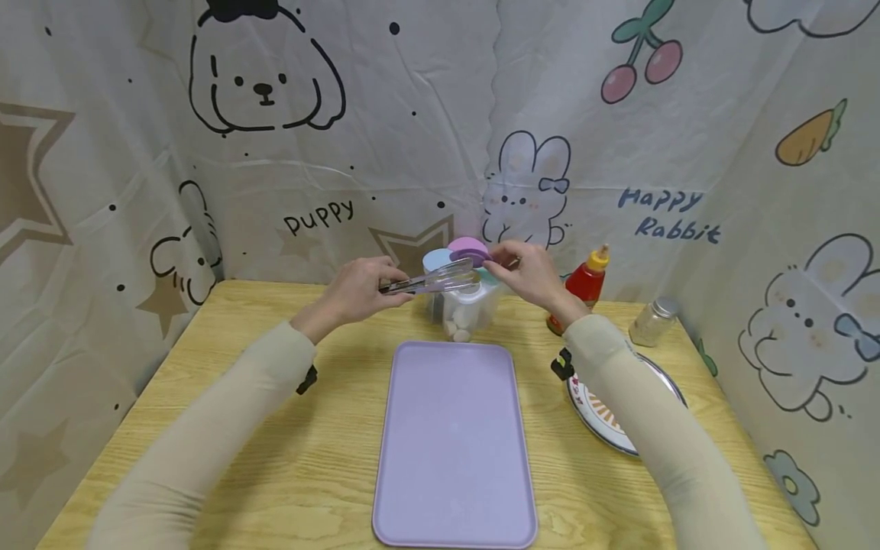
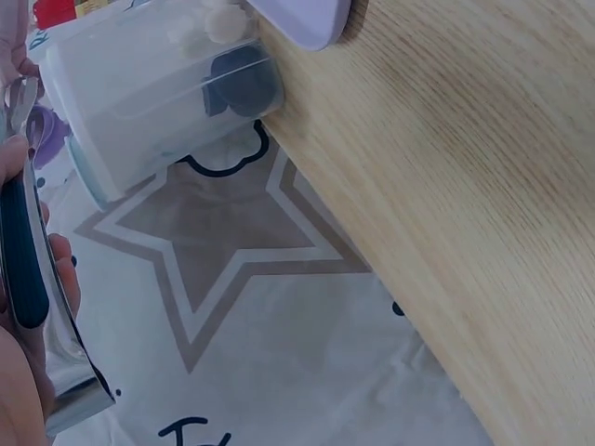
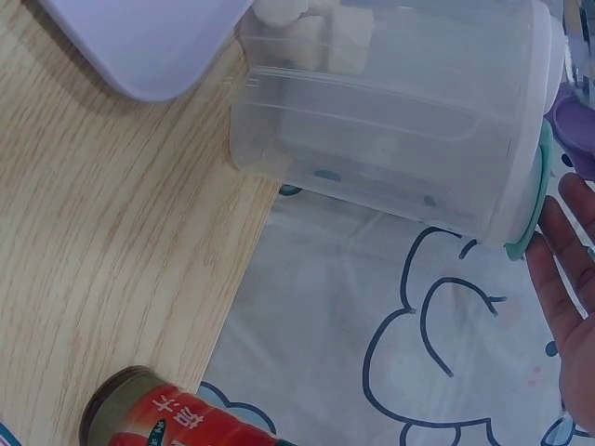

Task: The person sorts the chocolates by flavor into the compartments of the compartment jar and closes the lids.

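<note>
My left hand (image 1: pixel 360 289) grips metal tongs (image 1: pixel 440 279) with a dark handle, also seen as a dark handle grip (image 2: pixel 23 246) in the left wrist view. The tongs' ends reach over a clear container (image 1: pixel 474 309) with compartments and coloured lids. White chunks (image 1: pixel 459 325) lie low inside its front, and a dark round thing (image 2: pixel 246 79) sits in another compartment. My right hand (image 1: pixel 525 267) pinches the edge of a raised purple lid (image 1: pixel 470 257) between thumb and forefinger. In the right wrist view, its other fingers (image 3: pixel 562 242) extend beside the container's green lid (image 3: pixel 533 195).
A lilac tray (image 1: pixel 454 451) lies on the wooden table (image 1: pixel 330 451) before the container. To the right stand a red sauce bottle (image 1: pixel 584 283) with a yellow cap and a glass shaker (image 1: pixel 653 321). A patterned plate (image 1: pixel 598 420) is partly under the right forearm. Printed cloth hangs behind.
</note>
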`<state>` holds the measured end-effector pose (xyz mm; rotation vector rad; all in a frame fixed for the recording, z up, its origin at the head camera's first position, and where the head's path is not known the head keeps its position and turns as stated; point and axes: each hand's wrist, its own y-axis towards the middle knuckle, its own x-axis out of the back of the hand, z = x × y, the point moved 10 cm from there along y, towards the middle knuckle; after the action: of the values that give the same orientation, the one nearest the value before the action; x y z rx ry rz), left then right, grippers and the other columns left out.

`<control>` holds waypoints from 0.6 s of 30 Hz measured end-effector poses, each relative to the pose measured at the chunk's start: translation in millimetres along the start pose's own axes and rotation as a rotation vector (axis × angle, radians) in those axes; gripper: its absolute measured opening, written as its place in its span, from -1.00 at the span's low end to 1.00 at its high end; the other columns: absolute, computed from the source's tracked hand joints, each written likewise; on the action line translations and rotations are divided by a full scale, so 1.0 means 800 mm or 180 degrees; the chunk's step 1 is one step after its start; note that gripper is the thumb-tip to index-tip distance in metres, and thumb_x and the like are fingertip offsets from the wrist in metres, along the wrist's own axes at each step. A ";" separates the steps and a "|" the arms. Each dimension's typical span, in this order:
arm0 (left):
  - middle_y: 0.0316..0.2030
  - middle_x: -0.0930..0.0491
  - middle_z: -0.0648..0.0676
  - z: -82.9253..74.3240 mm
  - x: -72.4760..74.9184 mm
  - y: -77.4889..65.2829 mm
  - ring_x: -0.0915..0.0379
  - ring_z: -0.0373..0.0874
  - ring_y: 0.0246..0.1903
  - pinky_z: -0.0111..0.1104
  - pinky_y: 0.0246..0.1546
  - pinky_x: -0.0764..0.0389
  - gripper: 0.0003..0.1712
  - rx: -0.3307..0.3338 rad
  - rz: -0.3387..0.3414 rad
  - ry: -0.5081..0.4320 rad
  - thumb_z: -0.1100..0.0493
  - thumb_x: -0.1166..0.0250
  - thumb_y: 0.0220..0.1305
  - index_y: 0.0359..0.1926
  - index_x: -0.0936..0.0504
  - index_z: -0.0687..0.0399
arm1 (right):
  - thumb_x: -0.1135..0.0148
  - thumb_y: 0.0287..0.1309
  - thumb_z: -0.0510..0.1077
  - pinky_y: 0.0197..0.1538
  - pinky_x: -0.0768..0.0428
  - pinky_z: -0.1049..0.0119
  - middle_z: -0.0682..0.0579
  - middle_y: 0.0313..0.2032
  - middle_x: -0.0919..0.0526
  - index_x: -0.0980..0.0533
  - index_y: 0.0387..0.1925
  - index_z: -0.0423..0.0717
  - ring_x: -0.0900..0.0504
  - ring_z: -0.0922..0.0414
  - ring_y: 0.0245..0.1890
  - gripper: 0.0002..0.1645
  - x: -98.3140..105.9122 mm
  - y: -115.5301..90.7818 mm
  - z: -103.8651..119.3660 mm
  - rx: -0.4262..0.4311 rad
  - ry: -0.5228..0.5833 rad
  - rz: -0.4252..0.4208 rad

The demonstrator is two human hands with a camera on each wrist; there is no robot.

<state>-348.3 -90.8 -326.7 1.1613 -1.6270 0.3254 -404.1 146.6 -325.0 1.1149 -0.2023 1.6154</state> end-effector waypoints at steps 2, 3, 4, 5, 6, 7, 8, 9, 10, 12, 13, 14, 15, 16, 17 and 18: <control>-0.32 -0.64 0.07 0.000 0.002 -0.002 -0.36 -0.17 -0.46 -0.36 -0.39 -0.36 -0.70 -0.0020 -0.0022 0.0025 0.05 -0.54 0.28 -0.08 -0.84 0.13 | -0.40 0.37 -0.14 -0.01 -0.77 0.03 -0.13 -0.19 -0.81 -0.71 -0.07 -0.16 -0.73 -0.01 -0.22 -0.80 0.000 0.000 0.000 0.0002 -0.0003 -0.0005; -0.32 -0.63 0.07 0.001 0.002 -0.004 -0.35 -0.17 -0.46 -0.36 -0.39 -0.35 -0.71 -0.0024 -0.0028 0.0031 0.05 -0.54 0.28 -0.08 -0.83 0.13 | -0.40 0.37 -0.14 -0.01 -0.77 0.03 -0.13 -0.19 -0.81 -0.71 -0.07 -0.16 -0.73 -0.02 -0.22 -0.80 0.000 0.000 0.000 -0.0001 0.0003 -0.0006; -0.32 -0.63 0.07 0.001 0.004 -0.007 -0.35 -0.17 -0.46 -0.36 -0.38 -0.36 -0.70 -0.0023 -0.0032 0.0021 0.05 -0.54 0.28 -0.07 -0.83 0.13 | -0.40 0.37 -0.14 -0.01 -0.77 0.03 -0.13 -0.20 -0.81 -0.71 -0.07 -0.16 -0.73 -0.01 -0.22 -0.80 0.000 0.000 0.000 0.0001 0.0005 -0.0008; -0.32 -0.63 0.07 0.002 0.005 -0.010 -0.35 -0.16 -0.46 -0.35 -0.38 -0.36 -0.70 -0.0020 -0.0037 0.0017 0.05 -0.53 0.28 -0.07 -0.83 0.13 | -0.41 0.37 -0.14 -0.01 -0.77 0.03 -0.13 -0.20 -0.81 -0.71 -0.07 -0.16 -0.73 -0.01 -0.22 -0.80 0.000 0.000 0.000 0.0004 0.0009 -0.0010; -0.32 -0.62 0.07 0.004 0.007 -0.014 -0.35 -0.15 -0.45 -0.34 -0.37 -0.36 -0.70 -0.0007 -0.0041 0.0000 0.05 -0.53 0.28 -0.06 -0.83 0.13 | -0.41 0.36 -0.14 -0.02 -0.77 0.03 -0.13 -0.20 -0.81 -0.71 -0.07 -0.16 -0.73 -0.01 -0.22 -0.80 0.000 0.000 0.001 0.0009 0.0012 -0.0009; -0.32 -0.62 0.07 0.006 0.009 -0.018 -0.35 -0.15 -0.44 -0.34 -0.36 -0.36 -0.69 0.0014 -0.0045 -0.0011 0.04 -0.53 0.28 -0.05 -0.83 0.12 | -0.41 0.36 -0.14 -0.02 -0.77 0.03 -0.13 -0.20 -0.81 -0.71 -0.08 -0.16 -0.73 -0.01 -0.22 -0.80 0.000 0.000 0.001 0.0018 0.0014 -0.0011; -0.31 -0.62 0.07 0.009 0.011 -0.023 -0.35 -0.15 -0.44 -0.33 -0.36 -0.36 -0.68 0.0042 -0.0047 -0.0040 0.04 -0.53 0.28 -0.04 -0.82 0.12 | -0.41 0.36 -0.14 -0.02 -0.77 0.03 -0.13 -0.20 -0.81 -0.71 -0.08 -0.16 -0.73 -0.01 -0.22 -0.80 -0.001 0.001 0.001 0.0024 0.0014 -0.0008; -0.30 -0.63 0.07 0.012 0.012 -0.028 -0.36 -0.15 -0.43 -0.33 -0.35 -0.37 -0.67 0.0082 -0.0046 -0.0050 0.04 -0.53 0.28 -0.02 -0.82 0.12 | -0.41 0.36 -0.14 -0.02 -0.77 0.03 -0.13 -0.20 -0.81 -0.71 -0.08 -0.16 -0.73 -0.01 -0.23 -0.80 -0.001 0.001 0.001 0.0034 0.0016 -0.0006; -0.28 -0.64 0.07 0.015 0.014 -0.034 -0.37 -0.15 -0.42 -0.32 -0.35 -0.38 -0.65 0.0111 -0.0061 -0.0061 0.03 -0.54 0.28 -0.01 -0.82 0.12 | -0.41 0.36 -0.13 -0.02 -0.77 0.03 -0.13 -0.20 -0.81 -0.71 -0.08 -0.16 -0.73 -0.01 -0.23 -0.80 -0.001 0.001 0.001 0.0043 0.0016 -0.0004; -0.27 -0.66 0.05 0.023 0.016 -0.045 -0.37 -0.16 -0.43 -0.33 -0.35 -0.38 -0.64 0.0177 -0.0081 -0.0056 0.02 -0.54 0.27 0.00 -0.82 0.10 | -0.41 0.37 -0.13 -0.02 -0.77 0.04 -0.13 -0.20 -0.81 -0.71 -0.07 -0.16 -0.73 -0.01 -0.22 -0.80 -0.002 0.001 0.001 0.0038 0.0016 0.0004; -0.27 -0.66 0.04 0.027 0.016 -0.051 -0.37 -0.17 -0.44 -0.33 -0.36 -0.38 -0.64 0.0201 -0.0092 -0.0039 0.01 -0.55 0.26 0.00 -0.82 0.10 | -0.41 0.37 -0.13 -0.02 -0.77 0.03 -0.13 -0.20 -0.81 -0.71 -0.07 -0.16 -0.73 -0.01 -0.22 -0.80 -0.002 0.001 0.001 0.0031 0.0018 0.0007; -0.27 -0.66 0.04 0.030 0.017 -0.056 -0.37 -0.18 -0.45 -0.34 -0.38 -0.38 -0.63 0.0228 -0.0107 -0.0024 0.00 -0.55 0.26 0.00 -0.82 0.09 | -0.40 0.37 -0.13 -0.01 -0.77 0.03 -0.13 -0.19 -0.81 -0.71 -0.07 -0.16 -0.73 -0.01 -0.21 -0.79 -0.002 0.001 0.001 0.0021 0.0018 0.0011; -0.26 -0.67 0.03 0.032 0.017 -0.061 -0.37 -0.19 -0.46 -0.34 -0.38 -0.38 -0.62 0.0246 -0.0121 -0.0006 -0.01 -0.56 0.24 -0.01 -0.82 0.08 | -0.40 0.37 -0.13 -0.01 -0.77 0.03 -0.13 -0.19 -0.81 -0.71 -0.06 -0.16 -0.73 -0.01 -0.21 -0.79 -0.002 0.001 0.001 0.0005 0.0019 0.0014; -0.26 -0.68 0.03 0.034 0.018 -0.066 -0.36 -0.19 -0.47 -0.34 -0.39 -0.38 -0.63 0.0260 -0.0140 0.0009 -0.01 -0.57 0.23 -0.02 -0.82 0.07 | -0.40 0.37 -0.13 -0.01 -0.77 0.03 -0.13 -0.18 -0.81 -0.70 -0.06 -0.16 -0.73 -0.02 -0.20 -0.79 -0.001 0.001 0.000 -0.0012 0.0019 0.0017; -0.26 -0.68 0.03 0.038 0.018 -0.071 -0.36 -0.20 -0.47 -0.35 -0.41 -0.37 -0.63 0.0292 -0.0159 0.0026 -0.02 -0.57 0.22 -0.03 -0.83 0.06 | -0.40 0.37 -0.13 0.00 -0.77 0.03 -0.13 -0.18 -0.81 -0.70 -0.06 -0.16 -0.73 -0.02 -0.20 -0.79 -0.001 0.001 0.000 -0.0024 0.0016 0.0021; -0.26 -0.69 0.03 0.041 0.017 -0.076 -0.35 -0.20 -0.48 -0.35 -0.42 -0.37 -0.63 0.0321 -0.0184 0.0035 -0.02 -0.58 0.21 -0.04 -0.83 0.06 | -0.40 0.37 -0.13 0.00 -0.77 0.03 -0.14 -0.17 -0.81 -0.70 -0.06 -0.16 -0.73 -0.02 -0.19 -0.79 -0.001 0.001 0.000 -0.0031 0.0018 0.0023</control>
<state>-317.8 -151.0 -348.0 1.2780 -1.5792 0.3797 -404.6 145.7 -325.2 1.1032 -0.2106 1.6221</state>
